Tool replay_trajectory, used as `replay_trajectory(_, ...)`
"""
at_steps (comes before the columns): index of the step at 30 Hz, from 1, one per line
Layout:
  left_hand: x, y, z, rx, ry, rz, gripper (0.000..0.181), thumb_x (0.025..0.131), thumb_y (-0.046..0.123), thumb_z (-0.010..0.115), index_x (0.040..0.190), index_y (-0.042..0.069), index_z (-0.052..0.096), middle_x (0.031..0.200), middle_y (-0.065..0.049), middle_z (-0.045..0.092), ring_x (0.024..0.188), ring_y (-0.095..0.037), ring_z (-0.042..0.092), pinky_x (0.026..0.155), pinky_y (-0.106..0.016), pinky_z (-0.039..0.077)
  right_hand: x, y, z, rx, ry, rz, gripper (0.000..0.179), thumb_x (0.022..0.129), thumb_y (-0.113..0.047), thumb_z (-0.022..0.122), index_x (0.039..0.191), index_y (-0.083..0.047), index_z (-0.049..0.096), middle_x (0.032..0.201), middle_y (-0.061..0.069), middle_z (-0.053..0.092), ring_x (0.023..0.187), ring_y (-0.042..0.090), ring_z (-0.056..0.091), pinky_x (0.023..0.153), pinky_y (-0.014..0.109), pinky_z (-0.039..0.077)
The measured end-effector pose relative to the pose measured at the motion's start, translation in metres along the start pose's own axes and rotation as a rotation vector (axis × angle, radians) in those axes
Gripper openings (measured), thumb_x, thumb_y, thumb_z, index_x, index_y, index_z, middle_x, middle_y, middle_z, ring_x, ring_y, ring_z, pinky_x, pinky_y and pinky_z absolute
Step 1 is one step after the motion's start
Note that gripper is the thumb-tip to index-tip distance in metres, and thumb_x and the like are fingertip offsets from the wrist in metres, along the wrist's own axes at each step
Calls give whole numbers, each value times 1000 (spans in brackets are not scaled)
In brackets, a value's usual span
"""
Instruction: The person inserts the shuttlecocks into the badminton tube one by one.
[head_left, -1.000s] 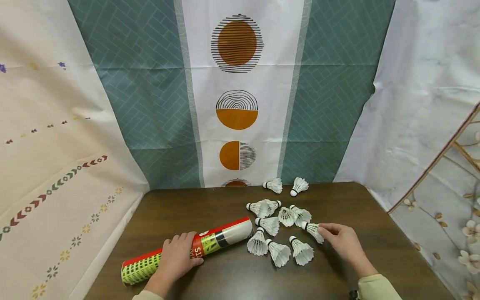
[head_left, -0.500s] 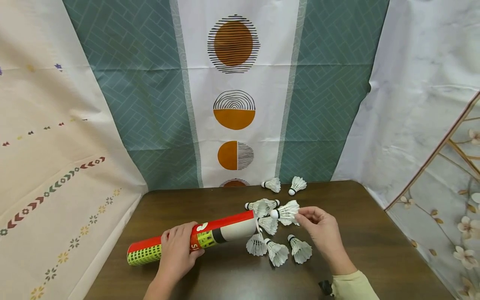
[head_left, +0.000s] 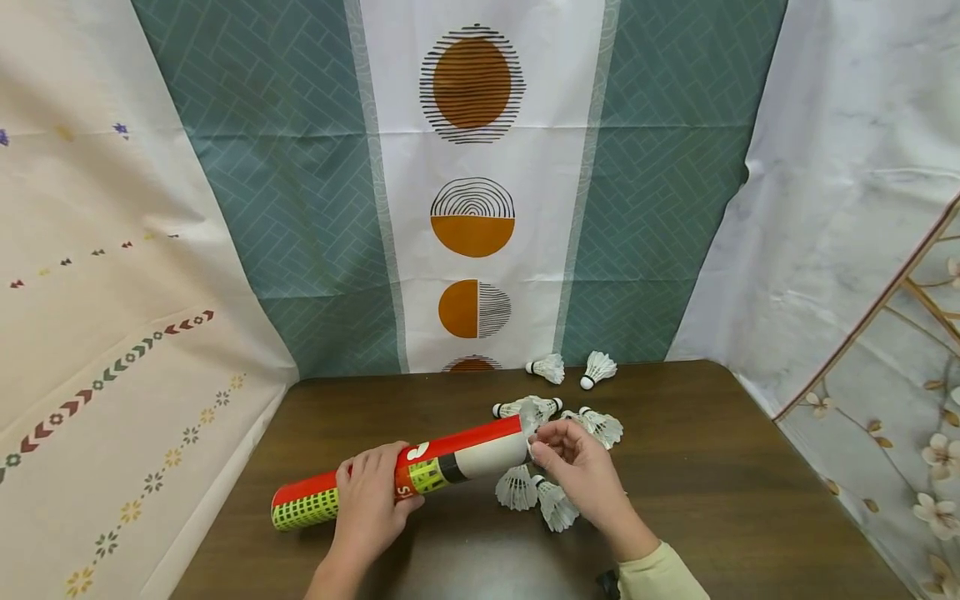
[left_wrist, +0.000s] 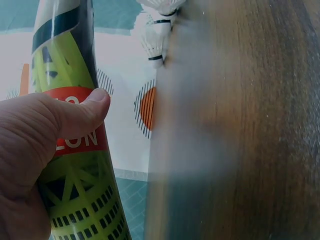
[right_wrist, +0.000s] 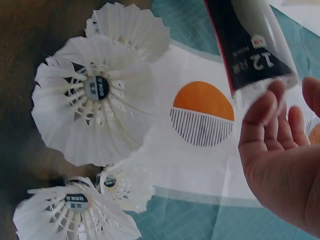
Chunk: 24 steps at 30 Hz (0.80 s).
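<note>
My left hand grips a red and lime-green shuttlecock tube around its middle, with the thumb across its printed band in the left wrist view. The tube slants up to the right, its mouth raised. At that mouth my right hand pinches with thumb and fingertips at the feather end of a shuttlecock; most of it is hidden inside the tube and behind the fingers. Loose white shuttlecocks lie under and behind the mouth, among them one shuttlecock beside the right hand and another shuttlecock below the tube.
Toward the back lie more shuttlecocks, one shuttlecock right behind the hand and two others, a shuttlecock and a shuttlecock, at the far edge of the dark wooden table. Patterned cloth hangs around it.
My right hand has picked up a shuttlecock from the right side and carried it left, cork first, to the tube's mouth. The left hand has lifted the tube's mouth end and shifted it slightly right.
</note>
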<state>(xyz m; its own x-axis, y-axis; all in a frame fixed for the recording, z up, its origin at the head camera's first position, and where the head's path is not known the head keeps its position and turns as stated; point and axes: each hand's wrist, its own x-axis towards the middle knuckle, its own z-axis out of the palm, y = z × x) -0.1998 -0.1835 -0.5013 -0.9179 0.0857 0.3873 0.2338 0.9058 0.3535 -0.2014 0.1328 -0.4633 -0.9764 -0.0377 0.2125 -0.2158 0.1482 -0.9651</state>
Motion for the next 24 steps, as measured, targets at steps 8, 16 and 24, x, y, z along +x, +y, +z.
replay_trajectory(8,1,3,1,-9,9,-13,90,63,22,105,139,15,58,134,-14,68,126,-38,56,110,-66,34,-2,4,8,-56,-23,-47,34,91,-9,84,119,-2,67,97,14,80,76,5,64,68,20,52)
replay_trajectory(16,-3,4,2,7,26,4,89,62,21,106,137,15,59,132,-12,69,124,-37,58,109,-65,36,-4,11,7,-98,-228,-52,39,104,-18,71,136,-1,56,116,20,79,86,3,64,75,20,51)
replay_trajectory(24,-3,0,-1,-6,4,-24,89,63,23,105,138,14,58,132,-15,69,125,-39,57,109,-65,34,-1,8,-35,-116,-124,-14,43,103,-20,72,140,-4,58,120,20,79,99,3,75,85,24,60)
